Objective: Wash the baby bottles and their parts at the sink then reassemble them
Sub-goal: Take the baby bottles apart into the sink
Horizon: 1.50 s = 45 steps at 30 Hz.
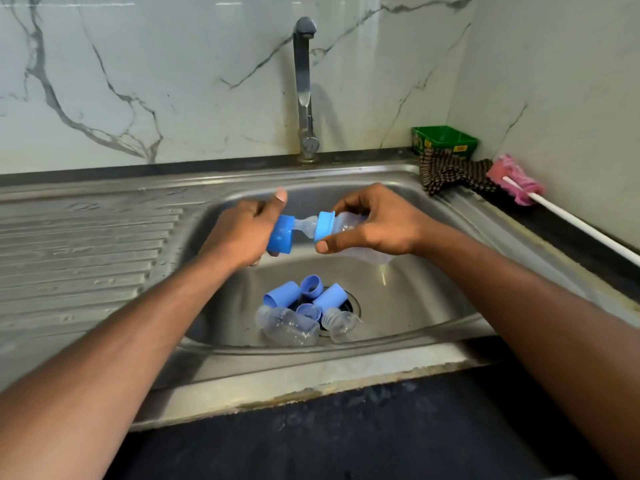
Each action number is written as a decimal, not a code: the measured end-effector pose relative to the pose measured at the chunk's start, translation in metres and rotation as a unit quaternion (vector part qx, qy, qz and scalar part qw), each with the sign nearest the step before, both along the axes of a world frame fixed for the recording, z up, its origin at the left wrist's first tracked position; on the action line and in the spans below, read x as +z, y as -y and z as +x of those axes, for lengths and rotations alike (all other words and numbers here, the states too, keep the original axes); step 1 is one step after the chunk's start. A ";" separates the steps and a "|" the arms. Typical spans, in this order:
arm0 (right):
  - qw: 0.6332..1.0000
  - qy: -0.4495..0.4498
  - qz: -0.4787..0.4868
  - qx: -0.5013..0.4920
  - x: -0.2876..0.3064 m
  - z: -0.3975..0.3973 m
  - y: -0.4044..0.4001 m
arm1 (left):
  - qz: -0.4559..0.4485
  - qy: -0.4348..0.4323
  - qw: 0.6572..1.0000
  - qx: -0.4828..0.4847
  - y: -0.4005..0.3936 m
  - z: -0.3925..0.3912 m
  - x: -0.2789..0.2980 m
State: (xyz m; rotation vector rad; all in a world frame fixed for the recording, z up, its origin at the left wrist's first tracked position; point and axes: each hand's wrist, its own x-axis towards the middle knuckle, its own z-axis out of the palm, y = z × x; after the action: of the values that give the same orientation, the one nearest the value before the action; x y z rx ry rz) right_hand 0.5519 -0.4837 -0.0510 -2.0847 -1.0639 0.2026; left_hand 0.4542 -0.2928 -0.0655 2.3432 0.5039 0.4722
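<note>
Over the steel sink (415, 306), my right hand (377, 221) grips a clear baby bottle (349, 225) lying sideways, with its blue collar (325, 226) and clear teat (306, 226) pointing left. My left hand (242, 230) holds a blue cap (281, 234) with its open side right at the teat's tip. In the basin around the drain lie two clear bottles (289, 325) (341, 323), two blue caps (281, 295) (329, 296) and two blue collars (311, 285) (308, 311).
A steel tap (304, 88) stands behind the basin; no water runs. The ribbed draining board (79, 251) spreads to the left. At the back right sit a green box (445, 142), a checked cloth (450, 171) and a pink brush with a white handle (519, 180).
</note>
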 end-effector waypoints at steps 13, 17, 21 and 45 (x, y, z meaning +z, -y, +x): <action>0.992 -0.037 -0.120 -0.017 -0.018 0.013 0.000 | -0.056 -0.052 0.995 -0.066 -0.015 0.005 -0.018; 0.977 -0.211 -0.016 0.019 -0.010 -0.001 -0.004 | -0.286 -0.003 0.945 -0.157 0.012 -0.001 0.001; 0.947 -0.303 0.058 0.089 -0.001 -0.013 -0.002 | -0.385 0.094 0.898 -0.192 0.024 -0.002 0.009; 0.891 -0.408 0.038 0.193 0.010 -0.058 -0.023 | -0.524 0.261 0.800 -0.127 0.043 -0.009 0.037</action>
State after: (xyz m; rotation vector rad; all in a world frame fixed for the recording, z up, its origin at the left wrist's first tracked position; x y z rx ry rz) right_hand 0.4941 -0.4607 -0.0405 -1.4377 -0.8968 1.1077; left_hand 0.4454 -0.3355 -0.0286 1.1051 0.0995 0.5018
